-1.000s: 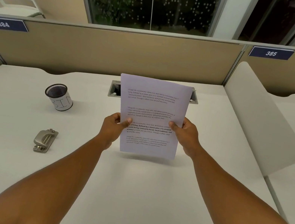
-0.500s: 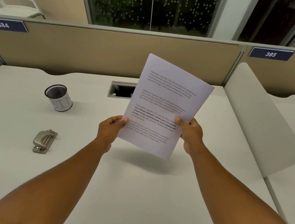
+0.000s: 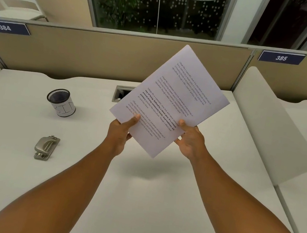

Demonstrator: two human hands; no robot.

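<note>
A sheet of paper [image 3: 168, 102] with printed words is held up above the white desk [image 3: 135, 191], near the middle of the view. It is tilted, so its top is pointed toward one o'clock. Its lower left edge is pinched by the left hand [image 3: 119, 134]: the thumb is pressed on the front, and the other fingers are tucked behind the sheet, where they are mostly hidden. Its lower right edge is pinched by the right hand [image 3: 190, 141] in the same way, with the thumb laid on the front and the fingers curled behind. The lowest corner of the sheet is left hanging between the two wrists, and a soft shadow is cast on the desk under it. From the paper, a mesh cup [image 3: 61, 102] with a white band is seen at nine o'clock, well apart. A grey hole punch [image 3: 46, 147] is seen at eight o'clock. A cable slot [image 3: 120, 95] in the desk is partly hidden behind the sheet's left edge. A white side panel [image 3: 270, 124] is set at three o'clock. On the tan wall [image 3: 117, 58], sign 384 [image 3: 4, 27] is fixed at ten o'clock and sign 385 [image 3: 281, 57] at two o'clock.
</note>
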